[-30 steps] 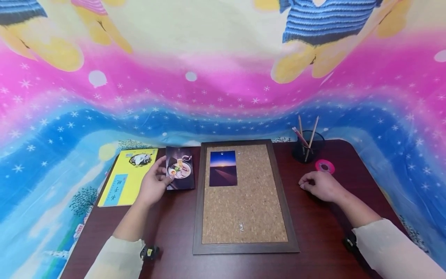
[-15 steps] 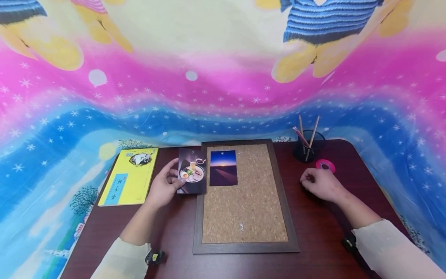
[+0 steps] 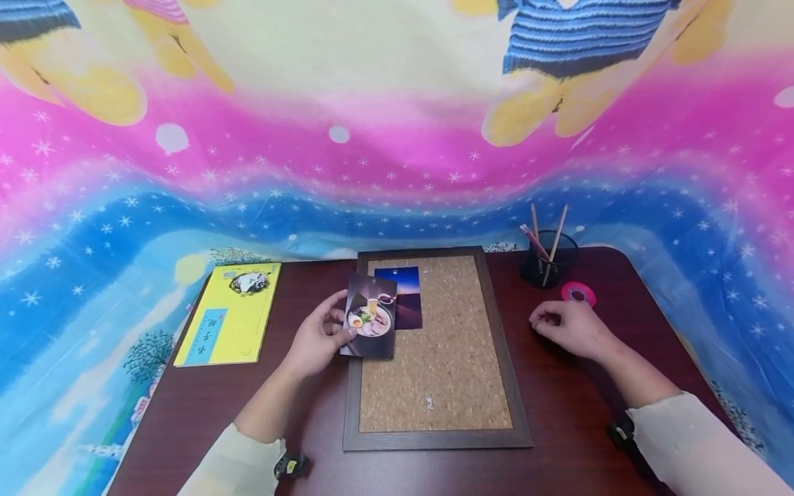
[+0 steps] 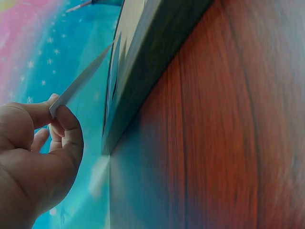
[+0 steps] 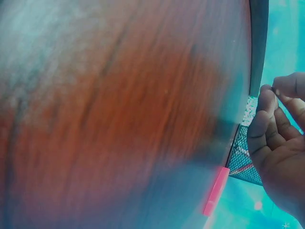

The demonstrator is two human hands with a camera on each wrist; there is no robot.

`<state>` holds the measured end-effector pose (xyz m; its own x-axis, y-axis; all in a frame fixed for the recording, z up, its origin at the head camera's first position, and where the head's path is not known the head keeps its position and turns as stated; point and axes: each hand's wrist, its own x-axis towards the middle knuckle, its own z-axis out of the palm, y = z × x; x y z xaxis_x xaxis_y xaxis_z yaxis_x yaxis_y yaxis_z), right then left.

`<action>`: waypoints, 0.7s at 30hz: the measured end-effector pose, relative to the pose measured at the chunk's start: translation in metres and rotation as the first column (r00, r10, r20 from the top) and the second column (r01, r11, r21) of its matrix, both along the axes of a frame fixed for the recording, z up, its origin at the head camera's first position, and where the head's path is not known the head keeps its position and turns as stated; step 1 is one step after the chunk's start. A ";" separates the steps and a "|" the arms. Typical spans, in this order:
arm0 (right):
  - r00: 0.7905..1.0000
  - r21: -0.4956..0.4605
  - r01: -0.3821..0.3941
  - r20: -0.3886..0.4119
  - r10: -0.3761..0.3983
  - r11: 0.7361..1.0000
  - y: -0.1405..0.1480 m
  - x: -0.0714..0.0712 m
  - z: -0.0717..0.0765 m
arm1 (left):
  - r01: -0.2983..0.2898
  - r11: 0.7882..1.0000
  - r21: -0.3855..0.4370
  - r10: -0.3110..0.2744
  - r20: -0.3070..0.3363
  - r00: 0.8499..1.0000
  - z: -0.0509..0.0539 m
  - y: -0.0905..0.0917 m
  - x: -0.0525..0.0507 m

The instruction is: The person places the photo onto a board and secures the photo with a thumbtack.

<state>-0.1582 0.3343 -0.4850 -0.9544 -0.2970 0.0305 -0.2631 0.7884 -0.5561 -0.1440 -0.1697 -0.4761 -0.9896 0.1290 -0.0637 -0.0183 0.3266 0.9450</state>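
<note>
My left hand point(image 3: 316, 339) pinches the left edge of a ramen photo point(image 3: 372, 318) between thumb and fingers. In the left wrist view that photo point(image 4: 82, 85) is tilted edge-on, raised above the corkboard. The framed corkboard point(image 3: 449, 365) lies on the table. On its upper left is a sunset photo point(image 3: 411, 310), partly hidden by the ramen photo, with a small clear pin at its top. My right hand point(image 3: 572, 329) hovers right of the board, thumb and forefinger tips together; in the right wrist view a tiny dark thing point(image 5: 273, 89) shows between them, too small to identify.
On the dark wood table point(image 3: 310, 420), a yellow book point(image 3: 245, 327) lies at the left. At the back right stand a black mesh pencil cup point(image 3: 538, 269) with several pencils and a pink tape roll point(image 3: 579, 291). Small clear things point(image 3: 430, 402) sit low on the cork.
The left hand has carried the ramen photo rightward, from beside the yellow book to over the board's left side, where it now overlaps the sunset photo. The right hand has hardly moved.
</note>
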 end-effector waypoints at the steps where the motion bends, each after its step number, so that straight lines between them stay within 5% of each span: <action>1: 1.000 -0.012 -0.010 0.003 0.010 1.000 0.000 0.000 0.000 | 0.009 1.000 0.009 -0.009 0.004 1.000 0.000 0.003 0.001; 10: 0.998 -0.081 -0.064 0.017 0.065 0.995 -0.004 0.004 0.005 | 0.101 0.993 0.068 -0.103 0.030 0.994 -0.002 0.033 0.010; 21: 0.999 -0.083 -0.036 0.032 0.038 0.996 -0.008 0.010 0.009 | 0.182 0.981 0.065 -0.183 0.017 0.983 -0.004 0.049 0.021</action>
<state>-0.1485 0.3264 -0.4760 -0.9437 -0.3298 0.0241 -0.2710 0.7294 -0.6281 -0.1226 -0.1205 -0.4806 -0.9474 0.3120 -0.0716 0.0147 0.2660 0.9638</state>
